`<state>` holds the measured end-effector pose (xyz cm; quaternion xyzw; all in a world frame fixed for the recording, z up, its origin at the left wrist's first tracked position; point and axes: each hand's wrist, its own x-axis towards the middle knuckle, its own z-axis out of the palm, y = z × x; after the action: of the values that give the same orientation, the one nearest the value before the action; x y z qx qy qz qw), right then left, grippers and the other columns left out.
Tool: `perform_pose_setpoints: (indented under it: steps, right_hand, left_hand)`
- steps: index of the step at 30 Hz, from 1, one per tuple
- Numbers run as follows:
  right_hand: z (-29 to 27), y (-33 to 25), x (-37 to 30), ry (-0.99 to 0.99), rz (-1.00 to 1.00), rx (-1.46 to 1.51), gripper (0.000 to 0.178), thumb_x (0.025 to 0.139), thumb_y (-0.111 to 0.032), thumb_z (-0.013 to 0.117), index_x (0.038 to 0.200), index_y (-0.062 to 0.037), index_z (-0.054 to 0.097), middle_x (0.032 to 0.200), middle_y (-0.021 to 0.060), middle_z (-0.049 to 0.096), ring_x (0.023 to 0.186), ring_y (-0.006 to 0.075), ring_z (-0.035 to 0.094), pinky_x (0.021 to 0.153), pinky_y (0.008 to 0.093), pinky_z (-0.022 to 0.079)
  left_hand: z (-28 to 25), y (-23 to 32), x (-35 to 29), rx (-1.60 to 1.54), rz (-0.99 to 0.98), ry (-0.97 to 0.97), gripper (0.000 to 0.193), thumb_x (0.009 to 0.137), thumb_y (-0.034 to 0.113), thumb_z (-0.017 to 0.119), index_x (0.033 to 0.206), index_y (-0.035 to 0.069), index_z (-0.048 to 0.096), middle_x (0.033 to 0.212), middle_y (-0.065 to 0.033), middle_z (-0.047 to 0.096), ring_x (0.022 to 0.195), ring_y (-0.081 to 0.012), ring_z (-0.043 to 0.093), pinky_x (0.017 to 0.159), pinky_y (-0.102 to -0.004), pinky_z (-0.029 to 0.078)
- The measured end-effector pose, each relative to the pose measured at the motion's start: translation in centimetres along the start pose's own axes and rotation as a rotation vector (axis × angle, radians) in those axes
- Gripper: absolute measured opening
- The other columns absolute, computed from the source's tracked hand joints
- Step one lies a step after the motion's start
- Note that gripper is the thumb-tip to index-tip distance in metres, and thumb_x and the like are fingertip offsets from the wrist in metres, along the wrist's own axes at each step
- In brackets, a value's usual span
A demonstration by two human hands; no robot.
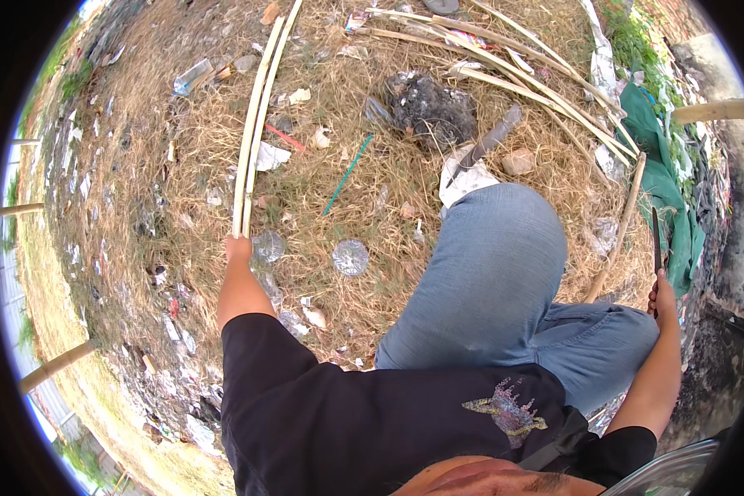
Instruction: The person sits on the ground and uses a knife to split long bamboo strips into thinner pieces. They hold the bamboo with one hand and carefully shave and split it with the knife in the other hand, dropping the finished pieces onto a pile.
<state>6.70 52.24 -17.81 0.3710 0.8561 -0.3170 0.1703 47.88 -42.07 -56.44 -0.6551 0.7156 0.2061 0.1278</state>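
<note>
My left hand (238, 247) is closed round the near ends of two long pale split bamboo strips (255, 136). They lie side by side and run away from me past the top edge. Out to the right, my right hand (664, 298) grips a knife (656, 240) by its handle, its narrow dark blade pointing up and away. My bent knees in jeans (504, 256) lie between the two hands. Beyond the nearer knee, a flat, dull, blade-like piece (496, 135) rests near a whitish scrap (467, 182).
More pale strips (546, 91) lie in a loose bundle at the far right. A thin stick (624, 227) and green cloth (665, 190) lie near the knife. A charred dark lump (430, 107), a green straw (347, 175), clear plastic discs (350, 258) and litter dot the dry grass.
</note>
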Motion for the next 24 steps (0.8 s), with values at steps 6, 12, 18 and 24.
perform_pose_setpoints:
  steps: [6,12,18,24]
  right_hand:
    - [0.3,-0.7,-1.5,-0.026,0.011,-0.019,0.048,0.098,-0.059,0.053,0.076,-0.0191,0.042,0.057,-0.0058,0.035,0.043,0.011,0.03,0.043,0.0304,0.025]
    - [0.6,-0.8,-1.1,-0.014,0.052,-0.044,0.048,0.099,-0.059,0.051,0.076,-0.0193,0.041,0.056,-0.0058,0.033,0.043,0.0113,0.03,0.043,0.0303,0.025]
    - [0.6,-1.5,-1.0,-0.013,-0.041,-0.086,0.049,0.099,-0.062,0.052,0.078,-0.0179,0.043,0.054,-0.0045,0.036,0.039,0.0114,0.031,0.039,0.0319,0.026]
    - [2.2,-2.9,-2.1,-0.06,-0.067,-0.124,0.045,0.102,-0.056,0.048,0.079,-0.0175,0.042,0.057,-0.0059,0.034,0.042,0.0095,0.032,0.039,0.0291,0.025]
  left_hand:
    - [0.9,0.3,0.7,0.084,-0.054,0.002,0.053,0.099,0.038,0.051,0.141,0.005,0.05,0.136,-0.0269,0.058,0.125,-0.0437,0.056,0.106,-0.0533,0.044]
    - [0.5,-0.2,-0.7,0.141,0.036,-0.043,0.038,0.097,0.035,0.056,0.125,0.009,0.063,0.139,-0.0208,0.057,0.121,-0.0386,0.059,0.101,-0.0525,0.047]
    - [0.1,1.9,-7.6,0.004,-0.007,0.04,0.033,0.096,0.027,0.06,0.125,0.012,0.061,0.125,-0.0185,0.063,0.117,-0.0372,0.061,0.094,-0.0516,0.051]
    - [-0.1,-0.9,-8.4,0.202,0.193,0.025,0.036,0.098,0.023,0.058,0.13,0.008,0.054,0.122,-0.0213,0.063,0.111,-0.039,0.064,0.093,-0.0531,0.051]
